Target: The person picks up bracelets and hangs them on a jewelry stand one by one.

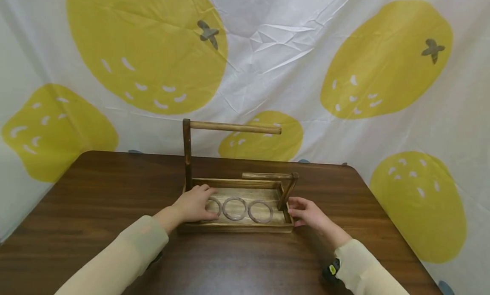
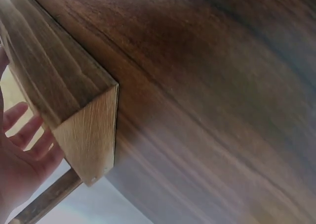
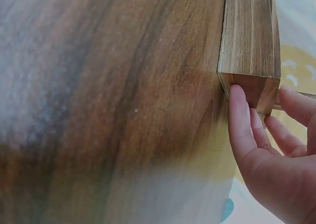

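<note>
A long wooden tray [image 1: 233,228] stands on the table, with a tall post and bar [image 1: 233,127] at its left end and a lower post and bar [image 1: 268,176] at its right. Three translucent rings lie in a row inside: a left ring [image 1: 218,206], a middle ring [image 1: 235,218] and a right ring [image 1: 260,220]. My left hand [image 1: 194,204] reaches over the tray's left end, fingers and thumb spread about the left ring and partly hiding it. At the other end, my right hand [image 1: 309,214] touches the outer end wall [image 3: 249,85] with extended fingertips.
The brown wooden table [image 1: 103,193] has rounded far corners. Behind it hangs a white cloth [image 1: 283,73] printed with large yellow fruit. A dark band with a yellow-green piece [image 1: 332,269] sits at the right sleeve's cuff.
</note>
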A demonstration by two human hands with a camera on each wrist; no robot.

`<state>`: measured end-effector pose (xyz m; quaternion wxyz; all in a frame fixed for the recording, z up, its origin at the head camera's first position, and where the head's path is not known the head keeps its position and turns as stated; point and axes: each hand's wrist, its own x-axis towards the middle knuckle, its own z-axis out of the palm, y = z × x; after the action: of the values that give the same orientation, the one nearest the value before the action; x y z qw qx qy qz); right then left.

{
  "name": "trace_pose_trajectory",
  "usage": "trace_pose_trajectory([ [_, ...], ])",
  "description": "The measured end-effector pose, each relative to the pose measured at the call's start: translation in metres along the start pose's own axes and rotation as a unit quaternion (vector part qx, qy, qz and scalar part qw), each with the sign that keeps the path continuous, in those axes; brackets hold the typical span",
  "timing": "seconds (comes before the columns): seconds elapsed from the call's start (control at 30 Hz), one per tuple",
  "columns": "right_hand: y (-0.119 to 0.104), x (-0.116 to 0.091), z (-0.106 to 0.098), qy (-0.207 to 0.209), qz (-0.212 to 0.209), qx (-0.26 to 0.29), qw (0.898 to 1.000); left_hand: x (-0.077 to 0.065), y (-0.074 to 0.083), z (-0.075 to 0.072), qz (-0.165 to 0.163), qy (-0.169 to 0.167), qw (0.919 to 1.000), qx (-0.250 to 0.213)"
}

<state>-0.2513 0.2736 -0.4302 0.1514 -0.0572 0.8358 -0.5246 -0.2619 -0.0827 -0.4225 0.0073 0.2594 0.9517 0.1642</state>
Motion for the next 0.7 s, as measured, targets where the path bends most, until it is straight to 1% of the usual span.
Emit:
trace_pose_trajectory([
  [0.3, 0.001, 0.0, 0.0, -0.011, -0.008, 0.006, 1.0, 0.003, 0.002, 0.008, -0.016, -0.009, 0.9997, 0.016],
  [0.5, 0.003, 0.001, -0.001, -0.01, -0.009, 0.005, 1.0, 0.005, 0.002, 0.015, -0.028, -0.02, 0.9986, 0.041],
  [0.57, 0.004, 0.001, -0.001, -0.007, -0.007, 0.007, 1.0, 0.006, 0.002, 0.016, -0.033, -0.024, 0.9983, 0.04],
  [0.7, 0.006, 0.003, -0.002, -0.003, -0.003, 0.009, 1.0, 0.006, 0.006, 0.013, -0.044, -0.033, 0.9982, 0.023],
])
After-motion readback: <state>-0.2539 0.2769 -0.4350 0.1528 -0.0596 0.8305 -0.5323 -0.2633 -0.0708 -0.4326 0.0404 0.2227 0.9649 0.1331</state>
